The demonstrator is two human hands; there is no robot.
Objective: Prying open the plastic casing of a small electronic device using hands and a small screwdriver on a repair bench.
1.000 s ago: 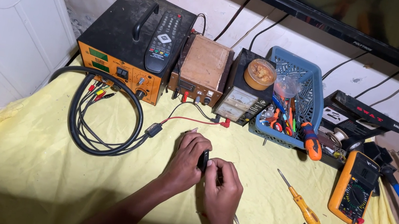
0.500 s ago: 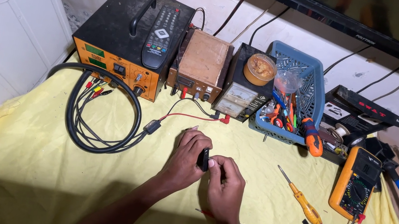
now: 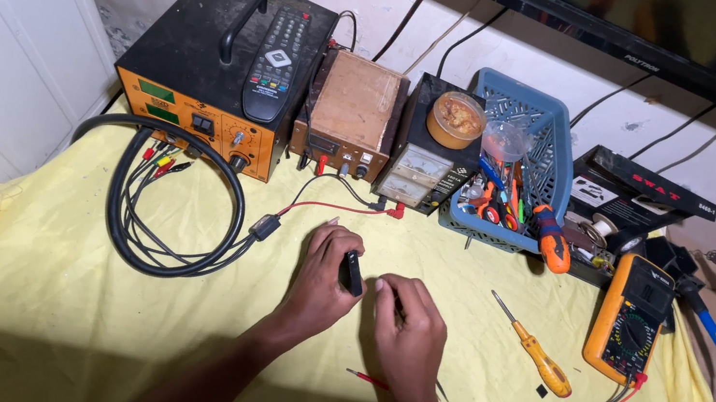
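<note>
Yellow cloth, soft and creased, covers the tabletop [image 3: 19, 288], and both hands work close together near its middle. The left hand [image 3: 320, 278] lies palm down with its fingers curled, pinching a small black oblong part [image 3: 352, 273] of hard, smooth plastic between thumb and fingertips. The part stands nearly upright, tilted a little, its long axis running from the cloth up and away from the person. The right hand [image 3: 410, 330] sits just beside it, knuckles up, fingers bent around a thin dark tool whose tip barely shows toward the part; what kind of tool it is cannot be told. Both forearms come in from the bottom edge, angled toward each other.

Behind the hands stands a boxy orange-fronted power supply [image 3: 196, 119] with a black metal top, a grey remote control [image 3: 274, 64] lying along it. A thick black cable [image 3: 172, 198] coils in a loop on the cloth. To the right a blue plastic basket [image 3: 556, 148] with a lattice wall holds tools, a yellow-handled screwdriver [image 3: 537, 355] lies slantwise, and an orange multimeter [image 3: 630, 318] rests flat.
</note>
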